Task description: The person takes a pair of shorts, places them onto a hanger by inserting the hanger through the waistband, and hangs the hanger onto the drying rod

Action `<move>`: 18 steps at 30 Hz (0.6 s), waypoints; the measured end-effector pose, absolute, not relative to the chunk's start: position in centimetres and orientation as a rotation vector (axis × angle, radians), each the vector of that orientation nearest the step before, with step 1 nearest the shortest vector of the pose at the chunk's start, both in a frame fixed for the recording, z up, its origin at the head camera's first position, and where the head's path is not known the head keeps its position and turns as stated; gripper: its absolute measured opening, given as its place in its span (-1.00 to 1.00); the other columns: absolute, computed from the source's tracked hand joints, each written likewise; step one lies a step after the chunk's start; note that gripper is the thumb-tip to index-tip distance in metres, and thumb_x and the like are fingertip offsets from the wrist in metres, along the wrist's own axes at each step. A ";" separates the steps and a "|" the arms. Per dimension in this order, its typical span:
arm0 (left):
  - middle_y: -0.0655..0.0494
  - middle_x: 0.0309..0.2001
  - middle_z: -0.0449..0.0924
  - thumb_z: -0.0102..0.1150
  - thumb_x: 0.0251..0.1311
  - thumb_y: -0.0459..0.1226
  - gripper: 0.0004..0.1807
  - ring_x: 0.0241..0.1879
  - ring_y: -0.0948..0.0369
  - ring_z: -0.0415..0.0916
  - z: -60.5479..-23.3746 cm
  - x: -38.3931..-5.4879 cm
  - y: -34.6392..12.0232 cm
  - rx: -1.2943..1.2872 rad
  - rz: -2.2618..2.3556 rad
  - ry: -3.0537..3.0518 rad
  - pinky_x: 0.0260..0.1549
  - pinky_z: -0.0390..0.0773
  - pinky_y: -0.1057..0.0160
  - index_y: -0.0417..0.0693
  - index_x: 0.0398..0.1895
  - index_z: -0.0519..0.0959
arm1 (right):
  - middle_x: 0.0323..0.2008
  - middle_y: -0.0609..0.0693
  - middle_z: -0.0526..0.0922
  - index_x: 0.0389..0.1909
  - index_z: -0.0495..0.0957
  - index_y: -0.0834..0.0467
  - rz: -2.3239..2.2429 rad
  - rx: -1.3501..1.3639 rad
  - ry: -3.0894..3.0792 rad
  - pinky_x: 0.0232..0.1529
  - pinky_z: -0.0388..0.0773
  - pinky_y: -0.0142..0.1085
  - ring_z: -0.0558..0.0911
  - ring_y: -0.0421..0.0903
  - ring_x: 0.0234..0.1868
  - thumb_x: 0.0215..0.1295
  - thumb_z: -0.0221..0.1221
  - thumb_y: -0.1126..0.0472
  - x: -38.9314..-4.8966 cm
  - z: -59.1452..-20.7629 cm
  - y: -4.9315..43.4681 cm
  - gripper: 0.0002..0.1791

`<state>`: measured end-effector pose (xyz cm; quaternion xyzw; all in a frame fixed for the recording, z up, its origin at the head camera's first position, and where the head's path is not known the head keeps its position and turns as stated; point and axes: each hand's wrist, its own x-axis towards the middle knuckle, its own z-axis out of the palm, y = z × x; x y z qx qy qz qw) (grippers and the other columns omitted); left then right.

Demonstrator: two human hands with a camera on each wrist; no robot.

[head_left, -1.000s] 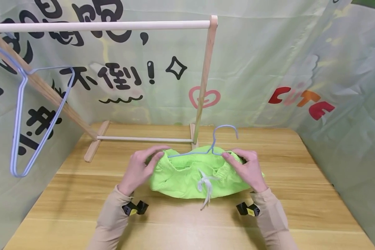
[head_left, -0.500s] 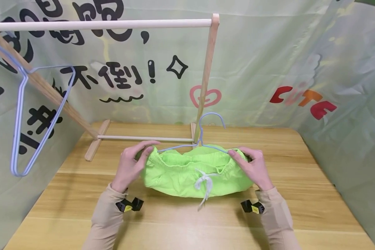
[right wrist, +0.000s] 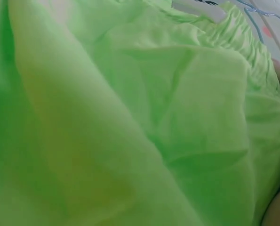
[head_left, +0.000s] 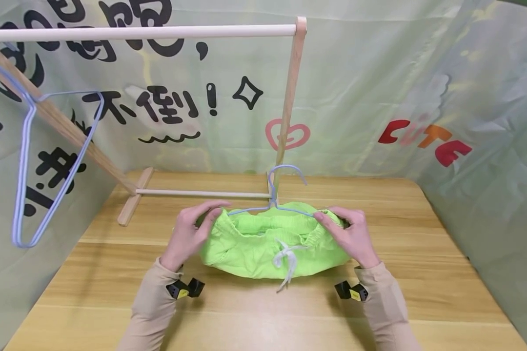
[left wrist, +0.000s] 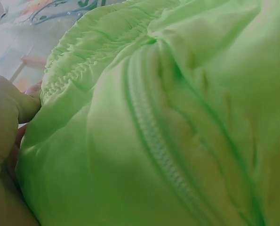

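Note:
Bright green shorts [head_left: 254,258], with a gathered elastic waistband and a white drawstring bow [head_left: 285,258], are held up between both hands over the table. A thin lavender hanger [head_left: 295,210] sits in the waist opening, hook up; the ends of its arms are hidden at the hands. My left hand [head_left: 193,234] pinches the left end of the waistband, thumb in front. At the opposite end, my right hand [head_left: 349,236] grips the waistband the same way. A ribbed, zip-like strip [left wrist: 154,136] runs down the cloth in the left wrist view.
A wooden rack with a white top rail [head_left: 158,32] stands at the back left of the wooden table [head_left: 263,321]. Another lavender hanger [head_left: 25,161] hangs at its left end. The right post [head_left: 291,87] rises just behind the shorts. Printed cloth walls [head_left: 355,87] enclose the table.
The hanger's hook has shifted left and now stands in front of the rack's right post. The hands spread apart with the waistband, then came slightly back together.

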<state>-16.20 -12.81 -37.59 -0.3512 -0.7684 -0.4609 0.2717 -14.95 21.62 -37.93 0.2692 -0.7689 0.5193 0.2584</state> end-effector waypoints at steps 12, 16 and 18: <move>0.18 -0.66 0.33 0.17 0.17 -0.65 -0.64 -0.69 0.48 0.10 -37.3 -16.0 -13.0 -0.892 -1.300 -2.018 -0.68 0.21 0.47 -0.25 0.00 0.65 | -0.73 -0.18 0.42 -0.43 0.71 0.30 1.437 0.682 -2.125 -0.69 0.14 -0.45 0.20 -0.39 -0.71 0.14 0.27 0.56 -15.0 -38.0 22.1 -0.87; 0.14 -0.62 0.42 0.16 0.18 -0.65 -0.65 -0.68 0.46 0.14 -37.3 -16.0 -13.1 -0.879 -1.310 -2.008 -0.63 0.29 0.43 -0.27 0.00 0.65 | -0.73 -0.15 0.41 -0.45 0.70 0.32 1.451 0.691 -2.116 -0.68 0.14 -0.44 0.21 -0.37 -0.71 0.15 0.26 0.55 -15.1 -38.2 22.3 -0.89; 0.12 -0.61 0.44 0.15 0.19 -0.65 -0.65 -0.67 0.45 0.14 -37.3 -16.1 -13.2 -0.862 -1.324 -2.006 -0.63 0.30 0.42 -0.27 0.00 0.65 | -0.72 -0.16 0.42 -0.45 0.70 0.31 1.451 0.689 -2.115 -0.68 0.15 -0.44 0.21 -0.36 -0.70 0.16 0.26 0.55 -15.1 -38.2 22.3 -0.88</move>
